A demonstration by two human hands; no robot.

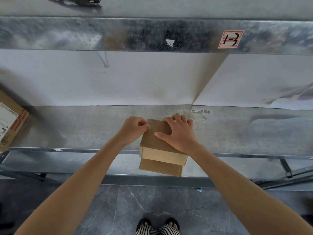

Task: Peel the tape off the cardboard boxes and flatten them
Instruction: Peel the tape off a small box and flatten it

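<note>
Cardboard box [157, 143]: one, brown, corrugated, rectangular, sitting on the front edge of the shelf [76, 126] and hanging over it, near flap [160, 167] drooping down. The shelf is dull galvanized metal, scuffed. Two white paper sheets [118, 78] line its back, the right one wrinkled. I see a second box [11, 122] at the far left, with a white shipping label and red print. My right grip [177, 133] lies flat on the box top, fingers spread wide, tips over the far edge. My left grip [135, 128] is narrow, thumb and forefinger pinching the end of a glossy clear tape strip [153, 123] at the top's far-left corner. One sticker [230, 39] on the beam reads "1-3".
</note>
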